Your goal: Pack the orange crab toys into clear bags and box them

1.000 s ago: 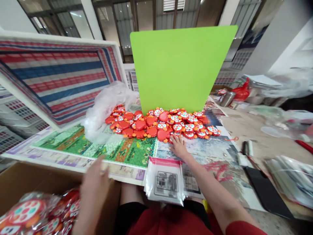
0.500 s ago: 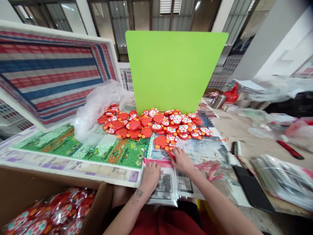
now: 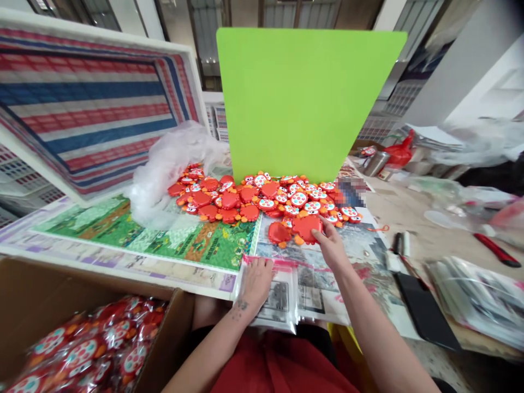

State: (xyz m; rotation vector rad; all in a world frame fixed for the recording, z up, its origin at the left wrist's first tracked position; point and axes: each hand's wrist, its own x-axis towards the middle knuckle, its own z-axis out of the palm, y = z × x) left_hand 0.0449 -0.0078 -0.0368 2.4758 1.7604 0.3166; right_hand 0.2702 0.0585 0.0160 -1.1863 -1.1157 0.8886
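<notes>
Windows [image 3: 301,13] stand behind the counter [image 3: 395,204]. At its front edge, the left hand [image 3: 257,279] lies on clear bags [image 3: 280,311], its grip unclear; farther in, the right hand [image 3: 333,248] pinches a red toy [image 3: 306,227] before the toy heap [image 3: 248,195].

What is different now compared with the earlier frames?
The left hand moved from near the carton onto the clear bags. The right hand, earlier at the front of the toy pile, now holds a red toy by one side. The green board stayed standing.

Green board [image 3: 305,103], red cutter [image 3: 496,250], metal cup [image 3: 375,164] beside red bag [image 3: 399,153]
</notes>
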